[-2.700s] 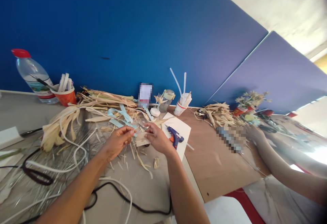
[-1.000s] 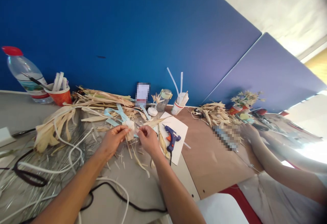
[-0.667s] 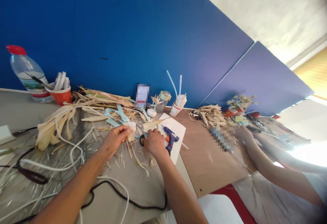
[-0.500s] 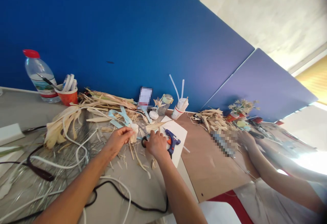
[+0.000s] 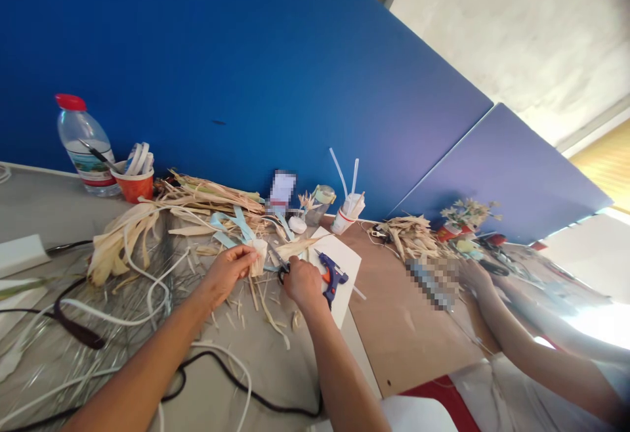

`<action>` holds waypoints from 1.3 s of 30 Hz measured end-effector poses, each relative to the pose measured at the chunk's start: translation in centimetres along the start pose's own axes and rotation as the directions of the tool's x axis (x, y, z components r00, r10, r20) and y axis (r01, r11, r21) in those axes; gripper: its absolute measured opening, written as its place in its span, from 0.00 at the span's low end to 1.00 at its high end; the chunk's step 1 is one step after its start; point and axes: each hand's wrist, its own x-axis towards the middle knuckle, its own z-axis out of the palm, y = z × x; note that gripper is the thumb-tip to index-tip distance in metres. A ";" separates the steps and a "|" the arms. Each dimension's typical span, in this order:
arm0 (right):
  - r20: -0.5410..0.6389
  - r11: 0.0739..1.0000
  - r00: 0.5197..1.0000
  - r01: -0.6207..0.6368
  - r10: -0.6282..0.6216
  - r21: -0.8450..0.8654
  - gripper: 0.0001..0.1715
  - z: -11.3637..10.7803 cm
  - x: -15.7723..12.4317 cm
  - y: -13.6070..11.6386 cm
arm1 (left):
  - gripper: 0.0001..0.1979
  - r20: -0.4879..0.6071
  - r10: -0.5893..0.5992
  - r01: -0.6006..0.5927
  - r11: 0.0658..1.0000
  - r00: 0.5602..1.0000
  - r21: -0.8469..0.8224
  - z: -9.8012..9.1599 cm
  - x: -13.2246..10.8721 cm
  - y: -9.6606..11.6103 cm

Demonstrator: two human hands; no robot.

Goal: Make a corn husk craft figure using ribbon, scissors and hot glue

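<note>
Between the thumb and fingers of my left hand [image 5: 231,271] is a pale piece of corn husk [image 5: 258,257], held upright just above the table. My right hand [image 5: 302,281] is closed around the dark handle of a pair of scissors [image 5: 280,261], whose blades point up and left, close to the husk but apart from it. Fingers cover most of the handle. Right of that hand, a blue hot glue gun [image 5: 335,276] lies on a white sheet [image 5: 348,251]. Light blue ribbon [image 5: 239,224] and thin husk scraps [image 5: 268,314] lie around my hands.
Dried husks [image 5: 211,192] are heaped along the blue partition [image 5: 221,58]. A bottle [image 5: 88,150], a red cup [image 5: 135,186] and a white cup with sticks [image 5: 347,212] stand behind. White cables [image 5: 147,317] cross the left side. A co-worker's arms [image 5: 522,327] reach in at right.
My right hand has turned and shifted slightly, so the scissor blades now show beside the husk. The left hand keeps its hold on the husk. The whole view has shifted a little.
</note>
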 end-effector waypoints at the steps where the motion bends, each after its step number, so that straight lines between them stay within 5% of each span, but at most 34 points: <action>1: 0.003 1.000 1.000 0.008 -0.008 0.007 0.16 0.0 0.0 -0.1 | 0.14 0.002 -0.006 0.006 1.000 1.000 -0.009 0.0 0.0 0.1; 7: 0.004 0.995 1.000 -0.001 0.001 0.096 0.15 -0.1 -0.4 -0.1 | 0.13 0.022 -0.020 0.022 0.998 1.000 -0.066 -0.1 -0.2 0.2; 11: -0.053 0.889 0.993 -0.068 0.103 0.453 0.16 0.2 -0.5 0.6 | 0.12 0.044 -0.038 0.043 0.991 0.998 -0.125 -0.3 -0.2 0.2; 13: -0.063 0.654 0.985 -0.057 0.159 0.755 0.19 0.5 -0.6 1.0 | 0.11 0.049 -0.050 0.058 0.984 0.998 -0.171 -0.4 -0.1 0.3; 15: -0.010 0.263 0.982 -0.041 0.186 0.964 0.22 0.7 -0.6 1.1 | 0.11 0.041 -0.057 0.064 0.976 0.998 -0.207 -0.5 -0.1 0.3; 18: 0.107 -0.241 0.990 -0.082 0.090 0.967 0.24 0.5 -0.8 1.1 | 0.10 0.032 -0.060 0.066 0.973 0.998 -0.223 -0.7 0.0 0.3; 20: 0.151 -0.383 0.989 -0.142 -0.007 0.913 0.23 0.3 -1.0 1.0 | 0.10 0.034 -0.056 0.062 0.973 0.998 -0.224 -0.7 0.1 0.3; 25: 0.143 -0.383 0.982 -0.180 -0.122 0.906 0.23 0.0 -1.5 0.3 | 0.10 0.024 -0.053 0.057 0.971 0.998 -0.232 -0.8 0.1 0.3; 29: 0.082 -0.270 0.996 -0.091 -0.048 0.958 0.27 0.1 -2.1 -1.0 | 0.10 0.003 -0.059 0.058 0.966 0.998 -0.253 -0.6 0.0 0.4; 39: 0.028 -0.059 0.973 -0.042 -0.229 0.997 0.19 2.6 -3.2 -2.6 | 0.10 -0.042 -0.059 0.046 0.967 0.997 -0.249 -0.2 -0.3 0.7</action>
